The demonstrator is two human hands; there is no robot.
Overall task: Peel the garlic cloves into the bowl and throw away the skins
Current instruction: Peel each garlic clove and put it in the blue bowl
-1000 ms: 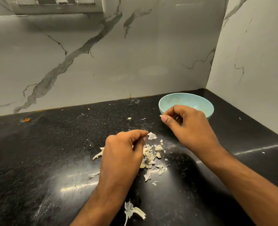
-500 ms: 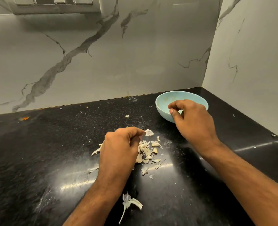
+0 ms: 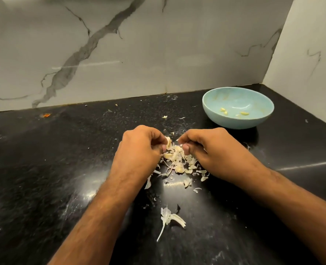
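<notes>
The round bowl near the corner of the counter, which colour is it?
The round bowl is pale turquoise blue, seen best in the head view.

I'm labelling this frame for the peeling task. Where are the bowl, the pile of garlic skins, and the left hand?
bowl [image 3: 232,122]: head view, on its outer front wall.
pile of garlic skins [image 3: 179,159]: head view, on the pile's middle.
left hand [image 3: 139,148]: head view, on the back of the hand.

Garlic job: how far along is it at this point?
Partly done. A few peeled cloves lie in the blue bowl. In hand: the left hand pinches a garlic piece, and the right hand has its fingers curled at the skin pile. Left: those skins, still scattered on the counter, need throwing away.
</notes>
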